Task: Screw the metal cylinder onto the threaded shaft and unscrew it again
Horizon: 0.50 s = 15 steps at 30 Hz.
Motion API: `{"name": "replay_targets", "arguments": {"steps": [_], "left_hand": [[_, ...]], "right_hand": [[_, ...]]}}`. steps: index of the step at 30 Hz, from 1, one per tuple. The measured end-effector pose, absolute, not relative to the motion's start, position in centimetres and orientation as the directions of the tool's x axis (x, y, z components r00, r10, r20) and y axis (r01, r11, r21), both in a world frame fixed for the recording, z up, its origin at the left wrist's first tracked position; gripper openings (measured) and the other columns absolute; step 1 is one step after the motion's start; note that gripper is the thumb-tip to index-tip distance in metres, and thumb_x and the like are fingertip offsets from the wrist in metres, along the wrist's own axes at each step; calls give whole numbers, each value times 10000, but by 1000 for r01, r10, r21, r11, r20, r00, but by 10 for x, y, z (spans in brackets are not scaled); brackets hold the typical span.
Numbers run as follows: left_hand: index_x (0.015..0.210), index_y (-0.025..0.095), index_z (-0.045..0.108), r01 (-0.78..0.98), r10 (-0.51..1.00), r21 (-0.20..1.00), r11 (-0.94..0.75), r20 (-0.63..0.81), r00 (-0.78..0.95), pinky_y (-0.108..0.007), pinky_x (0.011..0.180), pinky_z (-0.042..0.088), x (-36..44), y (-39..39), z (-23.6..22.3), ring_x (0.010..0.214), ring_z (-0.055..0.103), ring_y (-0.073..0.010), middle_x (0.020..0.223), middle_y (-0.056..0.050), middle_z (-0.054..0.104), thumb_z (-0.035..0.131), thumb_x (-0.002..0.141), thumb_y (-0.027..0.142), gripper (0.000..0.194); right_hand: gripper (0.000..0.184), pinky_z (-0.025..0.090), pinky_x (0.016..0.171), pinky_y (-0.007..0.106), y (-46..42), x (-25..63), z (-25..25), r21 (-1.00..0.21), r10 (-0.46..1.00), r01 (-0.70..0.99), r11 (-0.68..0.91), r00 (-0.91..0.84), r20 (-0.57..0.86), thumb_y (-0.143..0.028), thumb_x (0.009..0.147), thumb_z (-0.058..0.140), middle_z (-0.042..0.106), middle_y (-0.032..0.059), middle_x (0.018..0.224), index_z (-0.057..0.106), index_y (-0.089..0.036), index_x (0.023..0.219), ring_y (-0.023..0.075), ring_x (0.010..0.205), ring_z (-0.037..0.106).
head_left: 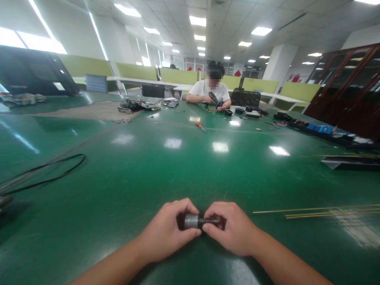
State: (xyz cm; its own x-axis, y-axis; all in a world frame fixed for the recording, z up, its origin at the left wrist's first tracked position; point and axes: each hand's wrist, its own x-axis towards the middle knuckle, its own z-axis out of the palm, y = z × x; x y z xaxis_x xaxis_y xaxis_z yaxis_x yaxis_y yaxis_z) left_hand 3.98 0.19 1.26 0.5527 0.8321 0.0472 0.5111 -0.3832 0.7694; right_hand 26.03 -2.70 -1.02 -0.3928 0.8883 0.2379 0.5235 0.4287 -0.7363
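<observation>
Low over the green table, both my hands meet at a small part with a silver-grey metal cylinder [191, 221] and a dark, ridged shaft [210, 221] lying in line with it. My left hand [170, 225] is closed around the cylinder, thumb below and fingers above, and covers its left end. The shaft's right end sits within my right hand [233, 225], whose thumb and fingers close on it. Whether cylinder and shaft are one piece or two, I cannot tell. What exact kind of part this is does not show.
Thin brass-coloured rods [323, 211] lie to the right, near a dark tray-like piece [353, 163]. A black cable [63, 160] loops at left. Farther off are an orange screwdriver [200, 126], electronic parts [135, 104] and a seated person [210, 89] holding a black tool.
</observation>
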Motion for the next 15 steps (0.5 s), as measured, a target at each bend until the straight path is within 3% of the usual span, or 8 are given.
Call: {"name": "replay_targets", "arguments": {"steps": [15], "left_hand": [[888, 194, 666, 484, 836, 799, -357, 42, 547, -244, 658, 402, 40, 2, 11, 722, 593, -158, 773, 32, 660, 748, 745, 241, 172]], "right_hand": [[41, 378, 609, 243, -27, 261, -5, -749, 897, 524, 406, -385, 217, -237, 842, 675, 625, -19, 719, 688, -198, 843, 132, 650, 566]]}}
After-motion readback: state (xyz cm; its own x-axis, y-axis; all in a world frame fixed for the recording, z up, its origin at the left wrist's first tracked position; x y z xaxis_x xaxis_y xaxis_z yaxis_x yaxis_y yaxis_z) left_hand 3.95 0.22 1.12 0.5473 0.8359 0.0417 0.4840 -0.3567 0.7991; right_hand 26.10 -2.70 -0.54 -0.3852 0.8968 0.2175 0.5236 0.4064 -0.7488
